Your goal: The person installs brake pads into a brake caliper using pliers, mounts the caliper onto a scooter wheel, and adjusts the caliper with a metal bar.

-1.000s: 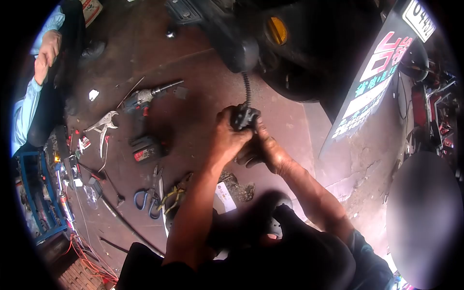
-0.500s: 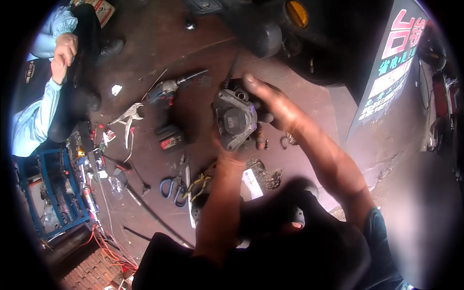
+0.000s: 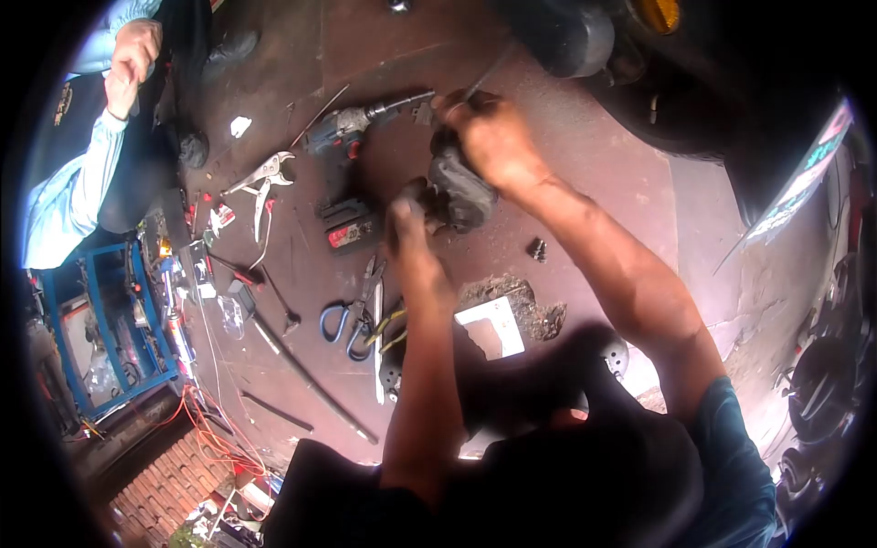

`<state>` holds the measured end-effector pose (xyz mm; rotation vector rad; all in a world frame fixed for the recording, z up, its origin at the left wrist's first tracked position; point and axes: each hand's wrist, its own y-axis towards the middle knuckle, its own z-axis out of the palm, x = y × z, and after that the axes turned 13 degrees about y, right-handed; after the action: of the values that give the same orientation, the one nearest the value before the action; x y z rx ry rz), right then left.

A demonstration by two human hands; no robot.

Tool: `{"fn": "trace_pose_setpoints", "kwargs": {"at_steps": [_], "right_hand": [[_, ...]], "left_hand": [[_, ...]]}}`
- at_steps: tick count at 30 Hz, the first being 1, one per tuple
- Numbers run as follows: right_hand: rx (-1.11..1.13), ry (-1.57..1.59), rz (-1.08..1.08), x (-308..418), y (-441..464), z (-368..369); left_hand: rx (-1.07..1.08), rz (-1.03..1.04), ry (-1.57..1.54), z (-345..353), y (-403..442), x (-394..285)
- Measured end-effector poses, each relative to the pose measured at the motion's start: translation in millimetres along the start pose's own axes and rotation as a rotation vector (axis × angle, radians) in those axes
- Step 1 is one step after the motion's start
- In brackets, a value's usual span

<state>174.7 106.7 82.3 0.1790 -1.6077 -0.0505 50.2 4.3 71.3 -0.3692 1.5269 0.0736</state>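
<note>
One dark metal part [image 3: 468, 194]: left hand [image 3: 411, 239] grips its near left side, right hand [image 3: 501, 151] clasps its far end, power drill [image 3: 351, 124] lies left.

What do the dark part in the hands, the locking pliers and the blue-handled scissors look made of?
Dark part: possibly cast metal, matte and grimy, going by its dull grey, blocky body; blur leaves rubber or plastic open.
Locking pliers: likely steel, perhaps plated, from the silvery sheen.
Blue-handled scissors: blades probably steel, plain grey; handles likely plastic, judging by the solid blue loops.
</note>
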Motion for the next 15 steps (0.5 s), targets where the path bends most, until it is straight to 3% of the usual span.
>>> {"fn": "trace_pose_setpoints", "kwargs": {"at_steps": [1,2,4,6,9,10,13,15], "right_hand": [[-0.024,-0.019,0.09,-1,-1,4],[-0.046,-0.038,0.18,1,-2,8],[-0.001,0.057,0.285,-4,6,12],[-0.132,0.484,0.584,13,6,14],[-0.107,0.528,0.812,37,15,11],[-0.047,0.666,0.778,31,13,10],[0.119,0.394,0.54,26,10,9],[0.206,-0.157,0.148,-7,12,12]], "left_hand": [[0.019,0.13,-0.058,0,-3,4],[-0.021,0.141,0.187,2,-7,6],[-0.034,0.03,0.33,4,8,2],[-0.004,-0.023,0.309,12,18,-10],[-0.031,-0.329,-0.126,19,30,-20],[-0.006,-0.347,-0.37,14,39,-3],[-0.019,-0.309,-0.265,7,40,10],[-0.163,-0.271,-0.125,12,36,4]]}}
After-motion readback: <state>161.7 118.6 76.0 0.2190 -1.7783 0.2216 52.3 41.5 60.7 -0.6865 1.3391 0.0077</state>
